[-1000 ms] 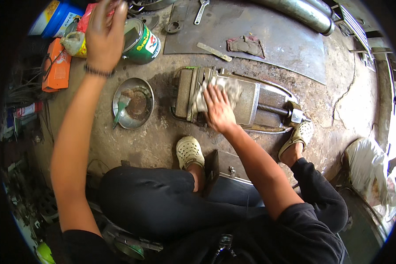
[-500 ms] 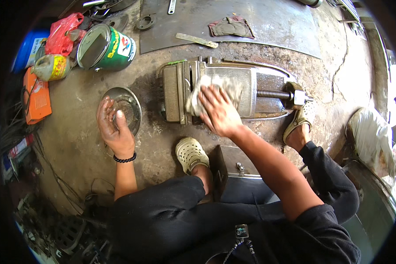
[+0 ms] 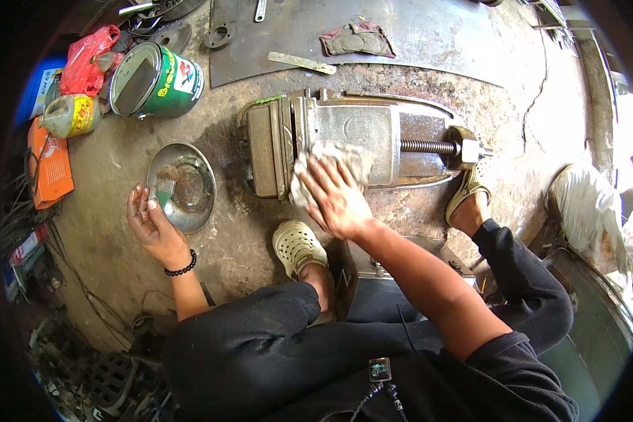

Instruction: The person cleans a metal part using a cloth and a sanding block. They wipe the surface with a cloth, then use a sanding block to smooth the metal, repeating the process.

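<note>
Right fingers (image 3: 321, 174), slightly spread, press a rag (image 3: 356, 159) against the vise (image 3: 355, 125) (left fingers (image 3: 136, 213) apart, loosely curled)

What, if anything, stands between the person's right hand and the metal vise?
A pale, crumpled cloth: the right hand lies flat on it, over the near side of the vise. Nothing else visible stands between them.

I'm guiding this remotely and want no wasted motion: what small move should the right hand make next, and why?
I'd probably slide the right hand and its cloth away from the body, across the vise: the cloth lies flat under the fingers at the near edge, while the far side of the top is uncovered.
</note>
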`<state>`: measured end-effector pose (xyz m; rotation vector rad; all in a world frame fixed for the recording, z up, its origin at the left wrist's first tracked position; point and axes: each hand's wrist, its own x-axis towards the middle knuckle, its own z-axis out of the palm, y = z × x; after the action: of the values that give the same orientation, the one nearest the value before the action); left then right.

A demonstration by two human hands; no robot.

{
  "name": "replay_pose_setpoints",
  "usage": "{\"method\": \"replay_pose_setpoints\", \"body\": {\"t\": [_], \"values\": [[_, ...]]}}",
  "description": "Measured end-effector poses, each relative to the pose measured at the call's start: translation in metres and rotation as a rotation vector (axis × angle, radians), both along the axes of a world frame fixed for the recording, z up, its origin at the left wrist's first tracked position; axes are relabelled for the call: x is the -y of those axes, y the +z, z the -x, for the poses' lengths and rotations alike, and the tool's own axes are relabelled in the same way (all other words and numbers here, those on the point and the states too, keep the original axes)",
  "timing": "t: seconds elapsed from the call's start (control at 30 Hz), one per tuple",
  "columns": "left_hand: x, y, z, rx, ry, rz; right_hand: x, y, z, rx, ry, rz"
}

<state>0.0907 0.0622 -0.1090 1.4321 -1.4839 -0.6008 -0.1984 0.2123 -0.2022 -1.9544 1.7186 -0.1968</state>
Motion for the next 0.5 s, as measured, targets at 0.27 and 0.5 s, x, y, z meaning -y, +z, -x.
{"method": "replay_pose_setpoints", "body": {"t": [0.27,0.5], "values": [[-0.008,0.006,-0.016,-0.067,-0.008,-0.005,0.004,-0.008,0.089,-0.197,-0.14,0.006],[-0.023,0.0,-0.019,-0.109,-0.006,-0.05,0.048,-0.023,0.004,-0.134,-0.197,0.233]]}}
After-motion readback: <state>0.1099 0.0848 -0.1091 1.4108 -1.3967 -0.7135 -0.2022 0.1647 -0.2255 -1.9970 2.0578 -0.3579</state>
